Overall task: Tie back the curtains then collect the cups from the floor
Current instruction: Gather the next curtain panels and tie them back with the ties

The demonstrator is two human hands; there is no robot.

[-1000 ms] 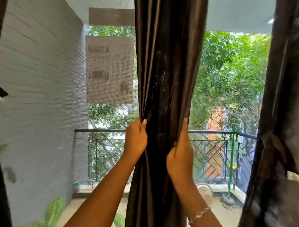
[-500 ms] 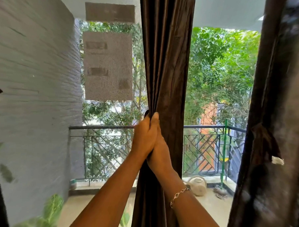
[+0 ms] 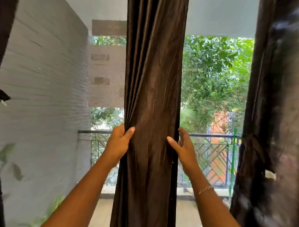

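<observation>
While left hand (image 3: 119,143) grips, curtain (image 3: 153,79) hangs vertical (bunched).

The gathered dark brown fabric curtain (image 3: 153,96) hangs in the middle, with the left grip (image 3: 118,143) on its left edge and the right grip (image 3: 183,147) at its right edge. Behind it runs the black metal balcony railing (image 3: 213,136). A grey brick wall (image 3: 43,91) stands to the left, and a second dark curtain (image 3: 273,118) hangs to the right.

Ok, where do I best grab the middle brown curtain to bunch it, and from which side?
Take the middle curtain at railing height, from both edges at once: it hangs as a narrow pleated column, edges free. The left hand grips the left folds; the right hand touches the right edge.
</observation>
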